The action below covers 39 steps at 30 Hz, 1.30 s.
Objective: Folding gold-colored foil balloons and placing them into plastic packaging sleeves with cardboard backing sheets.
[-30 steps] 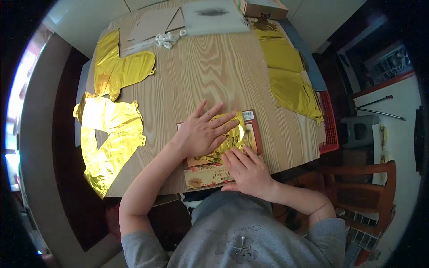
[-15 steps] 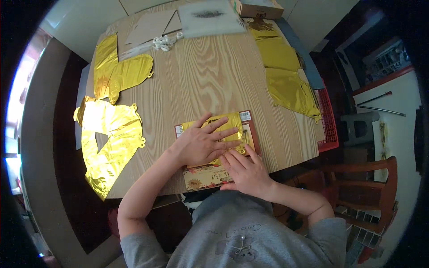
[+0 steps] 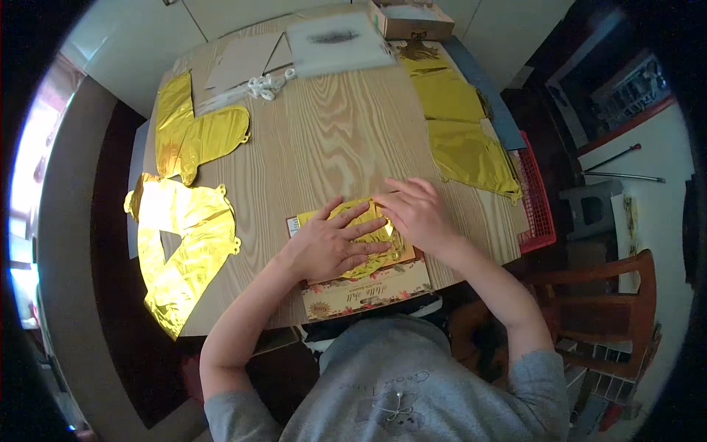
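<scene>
A folded gold foil balloon (image 3: 366, 271) lies on a flat printed cardboard package (image 3: 368, 293) at the table's near edge. My left hand (image 3: 333, 241) rests flat over the foil, its fingers spread, pressing it against the card. At the foil's far right corner is my right hand (image 3: 420, 215), thumb and forefinger closed on the edge, the other fingers bent above it. Both hands cover much of the foil.
Flat gold foil balloons lie at the left, one far (image 3: 210, 136) and one near (image 3: 195, 228); another foil piece (image 3: 464, 140) lies at the right. White ribbon (image 3: 265, 87), a clear plastic bag (image 3: 335, 62) and a cardboard box (image 3: 416, 28) are at the back. A red basket (image 3: 536, 191) stands beside the table.
My right hand has moved away from me, from the foil's near right side to its far right corner. The left hand stays flat on the foil, and more of the package's near part shows.
</scene>
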Motion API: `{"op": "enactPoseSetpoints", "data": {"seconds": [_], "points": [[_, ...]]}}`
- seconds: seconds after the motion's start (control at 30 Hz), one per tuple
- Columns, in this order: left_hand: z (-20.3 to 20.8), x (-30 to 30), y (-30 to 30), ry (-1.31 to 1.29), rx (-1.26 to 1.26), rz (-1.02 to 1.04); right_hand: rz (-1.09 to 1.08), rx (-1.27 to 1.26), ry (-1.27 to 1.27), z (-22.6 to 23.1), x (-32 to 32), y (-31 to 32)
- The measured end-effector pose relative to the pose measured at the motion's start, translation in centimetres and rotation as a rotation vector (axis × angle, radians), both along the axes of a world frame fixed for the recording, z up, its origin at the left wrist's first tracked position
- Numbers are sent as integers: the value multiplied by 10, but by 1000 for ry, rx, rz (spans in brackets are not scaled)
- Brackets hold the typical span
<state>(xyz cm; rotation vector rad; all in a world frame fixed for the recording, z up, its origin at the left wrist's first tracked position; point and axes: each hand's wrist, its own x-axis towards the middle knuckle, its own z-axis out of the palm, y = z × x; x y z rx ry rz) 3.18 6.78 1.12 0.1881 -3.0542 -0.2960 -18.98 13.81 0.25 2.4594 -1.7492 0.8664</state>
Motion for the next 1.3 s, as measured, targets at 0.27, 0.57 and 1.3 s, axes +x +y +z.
{"op": "enactPoseSetpoints", "data": {"seconds": [0.27, 0.57, 1.3], "points": [[-3, 0, 1, -23, -25, 8, -57, 49, 4, -12, -10, -2], [-6, 3, 6, -50, -72, 26, 58, 175, 227, -1, -20, 0], [6, 25, 39, -117, 72, 79, 19, 373, 480, 25, 3, 10]]}}
